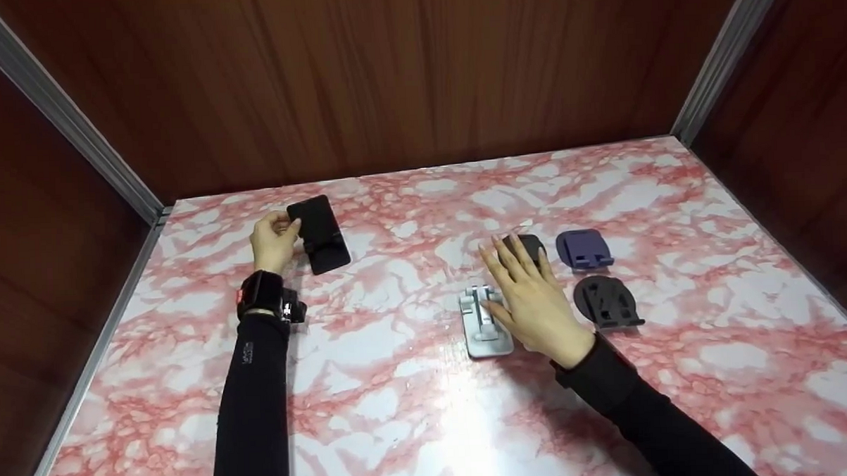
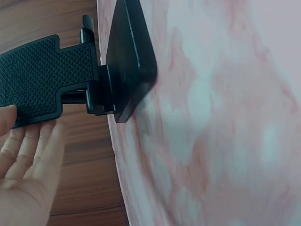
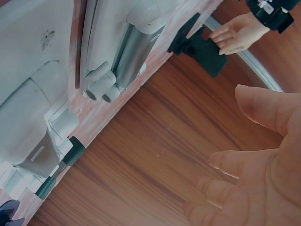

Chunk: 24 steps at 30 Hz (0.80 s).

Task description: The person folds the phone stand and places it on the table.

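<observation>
My left hand (image 1: pixel 274 236) pinches the edge of a black folding phone stand (image 1: pixel 317 231) at the back left of the table. In the left wrist view, the thumb is on one face of its textured plate (image 2: pixel 37 80) and the fingers are behind; its base (image 2: pixel 129 61) rests on the tabletop. My right hand (image 1: pixel 528 301) is spread palm down, fingers apart, over a pale folded phone stand (image 1: pixel 489 345) and a black stand (image 1: pixel 529 247). The right wrist view shows another white stand (image 3: pixel 28 117) close beside the pale one (image 3: pixel 122 52).
A purple folded stand (image 1: pixel 586 248) and a dark grey round-based stand (image 1: pixel 607 300) lie right of my right hand. The marbled tabletop (image 1: pixel 401 394) is bounded by brown wood-grain panels (image 1: pixel 404 76) behind and at both sides, with metal corner posts (image 1: pixel 716 51).
</observation>
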{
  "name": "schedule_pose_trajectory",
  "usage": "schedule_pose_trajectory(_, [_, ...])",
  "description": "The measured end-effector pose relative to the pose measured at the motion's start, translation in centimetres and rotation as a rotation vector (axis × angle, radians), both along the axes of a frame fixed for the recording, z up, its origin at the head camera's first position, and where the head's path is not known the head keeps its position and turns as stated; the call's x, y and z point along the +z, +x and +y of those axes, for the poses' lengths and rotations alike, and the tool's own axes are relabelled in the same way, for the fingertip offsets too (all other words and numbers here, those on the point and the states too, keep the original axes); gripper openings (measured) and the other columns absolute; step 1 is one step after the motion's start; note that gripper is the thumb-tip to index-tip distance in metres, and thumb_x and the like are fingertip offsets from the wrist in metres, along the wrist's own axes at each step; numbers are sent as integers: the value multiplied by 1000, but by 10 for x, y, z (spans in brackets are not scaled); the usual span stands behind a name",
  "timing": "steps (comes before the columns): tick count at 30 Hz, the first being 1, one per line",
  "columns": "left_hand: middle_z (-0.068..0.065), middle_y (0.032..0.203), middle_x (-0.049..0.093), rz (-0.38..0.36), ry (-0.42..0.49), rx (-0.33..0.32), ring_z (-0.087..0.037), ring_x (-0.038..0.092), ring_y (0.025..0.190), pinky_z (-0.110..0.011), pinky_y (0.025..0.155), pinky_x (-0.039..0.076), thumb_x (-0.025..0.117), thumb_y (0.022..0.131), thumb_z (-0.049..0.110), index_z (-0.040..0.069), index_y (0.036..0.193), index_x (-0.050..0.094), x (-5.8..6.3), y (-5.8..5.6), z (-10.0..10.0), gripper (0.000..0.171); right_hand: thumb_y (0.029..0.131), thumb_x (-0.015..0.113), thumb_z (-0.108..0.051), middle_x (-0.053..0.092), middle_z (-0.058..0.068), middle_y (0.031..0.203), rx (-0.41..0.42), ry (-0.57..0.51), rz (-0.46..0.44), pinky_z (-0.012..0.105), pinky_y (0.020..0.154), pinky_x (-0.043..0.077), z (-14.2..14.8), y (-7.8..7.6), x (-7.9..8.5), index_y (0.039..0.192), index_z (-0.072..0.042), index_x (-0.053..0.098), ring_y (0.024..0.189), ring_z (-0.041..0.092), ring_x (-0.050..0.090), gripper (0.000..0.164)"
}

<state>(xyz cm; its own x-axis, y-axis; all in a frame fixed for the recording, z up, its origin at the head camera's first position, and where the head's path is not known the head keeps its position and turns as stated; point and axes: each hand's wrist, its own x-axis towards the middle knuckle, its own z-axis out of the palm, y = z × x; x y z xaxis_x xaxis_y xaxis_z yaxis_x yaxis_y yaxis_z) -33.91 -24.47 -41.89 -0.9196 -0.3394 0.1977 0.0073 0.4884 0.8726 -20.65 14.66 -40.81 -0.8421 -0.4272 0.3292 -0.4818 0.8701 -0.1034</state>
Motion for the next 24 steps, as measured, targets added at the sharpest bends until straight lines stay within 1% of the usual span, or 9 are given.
schedule_pose_trajectory(2, [-14,95,62,7,24,-5,-6,54,77,-13,69,46,59,89,13,-6,103,60,-1,0,-1,23,89,58,-38,19,12,154,5,-5,-4,59,113,15,0,0,0,147,-12,26,143,32,14,71])
schedule_pose_trajectory(5, [-13,92,62,21,68,-7,-1,53,74,-9,68,46,61,88,11,-7,99,59,-2,0,-1,22,89,58,-38,18,12,155,7,-10,-10,59,113,14,-1,1,0,146,-12,26,143,32,14,70])
schedule_pose_trajectory(10, [-18,93,65,42,123,-38,0,59,68,-14,65,52,63,87,13,-8,98,59,-1,3,5,24,90,57,-38,16,11,155,4,-8,-17,58,113,14,0,1,1,147,-13,26,143,32,12,70])
schedule_pose_trajectory(13, [-14,90,66,47,148,-59,-3,61,66,-16,61,53,64,87,15,-7,98,60,2,6,10,25,90,56,-39,14,10,156,4,-7,-39,58,114,13,0,2,1,148,-15,23,144,30,10,70])
schedule_pose_trajectory(17, [-3,79,65,73,175,-118,-6,63,65,-20,60,55,66,85,15,-6,93,61,9,11,21,23,91,54,-40,12,8,156,2,-3,-53,59,113,15,-1,3,1,148,-17,22,144,29,8,69])
schedule_pose_trajectory(18, [-2,76,64,79,193,-141,-7,63,65,-22,61,56,67,84,14,-5,91,60,11,13,25,22,91,54,-40,12,7,156,2,-2,-53,59,113,15,-1,3,1,148,-17,22,144,29,9,69])
schedule_pose_trajectory(19, [-1,75,63,88,216,-166,-7,63,65,-25,65,57,67,84,13,-5,90,60,13,15,28,20,91,54,-40,11,7,156,1,1,-53,59,113,15,-1,3,1,148,-17,22,144,29,9,69])
schedule_pose_trajectory(21, [0,74,62,94,257,-215,-7,63,66,-26,67,58,67,84,11,-4,88,59,18,18,37,17,91,54,-40,11,8,156,3,5,-51,60,113,15,-1,3,0,148,-16,22,144,30,10,69])
schedule_pose_trajectory(24, [-1,76,61,88,336,-289,-6,64,68,-28,71,58,65,85,9,-2,88,56,26,25,50,14,92,54,-40,11,8,156,16,-3,-64,59,113,13,-2,4,0,148,-16,20,144,30,10,70])
